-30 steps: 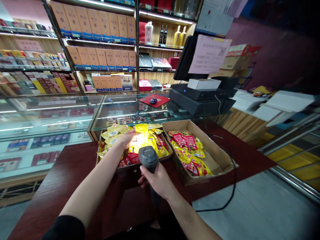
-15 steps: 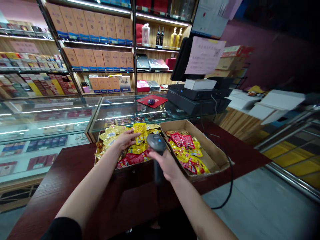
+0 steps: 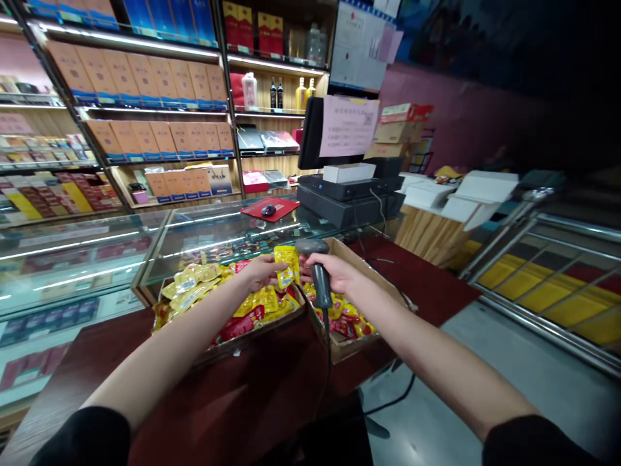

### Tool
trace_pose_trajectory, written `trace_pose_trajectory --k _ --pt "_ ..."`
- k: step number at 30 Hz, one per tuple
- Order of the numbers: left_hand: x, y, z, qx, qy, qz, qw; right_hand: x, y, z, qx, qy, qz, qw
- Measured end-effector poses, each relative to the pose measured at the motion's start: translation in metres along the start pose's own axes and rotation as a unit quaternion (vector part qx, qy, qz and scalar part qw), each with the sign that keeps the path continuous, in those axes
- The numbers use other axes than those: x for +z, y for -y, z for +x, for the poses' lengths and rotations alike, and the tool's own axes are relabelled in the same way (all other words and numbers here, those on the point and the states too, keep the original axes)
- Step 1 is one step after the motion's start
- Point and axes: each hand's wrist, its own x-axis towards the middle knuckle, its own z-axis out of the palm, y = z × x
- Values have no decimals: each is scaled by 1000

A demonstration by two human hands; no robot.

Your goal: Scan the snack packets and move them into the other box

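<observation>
My left hand (image 3: pixel 262 272) pinches the edge of a yellow snack packet (image 3: pixel 287 265), held upright above the boxes. My right hand (image 3: pixel 334 272) is wrapped round the handle of a dark grey barcode scanner (image 3: pixel 321 285). The scanner's head points left, close to the packet, and its cable hangs down. Below my left hand, the left cardboard box (image 3: pixel 276 318) is full of yellow, gold and red snack packets. Beneath the scanner, the right cardboard box (image 3: pixel 347 349) holds more yellow and red packets, partly hidden by my right hand and forearm.
Both boxes stand on a dark red table (image 3: pixel 204 401) against a glass display counter (image 3: pixel 194 226). On the counter are a mouse (image 3: pixel 268 210) on a red mat, a black monitor (image 3: pixel 310 133) and a cash drawer (image 3: pixel 339 207). A metal railing (image 3: pixel 548 310) runs along the right.
The yellow packet has been lifted from the left box and moved right. My right hand has turned the scanner's head toward it. The camera view has shifted right and tilted up.
</observation>
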Motion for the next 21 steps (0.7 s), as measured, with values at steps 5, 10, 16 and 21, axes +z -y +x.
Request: trace_pose_trajectory --k 5,10,16,21 --pt "91 8 30 -44 68 23 996 -76 27 -35 -28 -89 -13 996" --pt "166 33 55 -83 151 1 985 -137 39 -73 -50 -169 9 984" --pt "186 51 59 -84 157 23 984 -162 38 -89 -72 -230 24 970" --pt "145 39 46 -66 156 19 985 -135 34 -74 -60 -165 3 984"
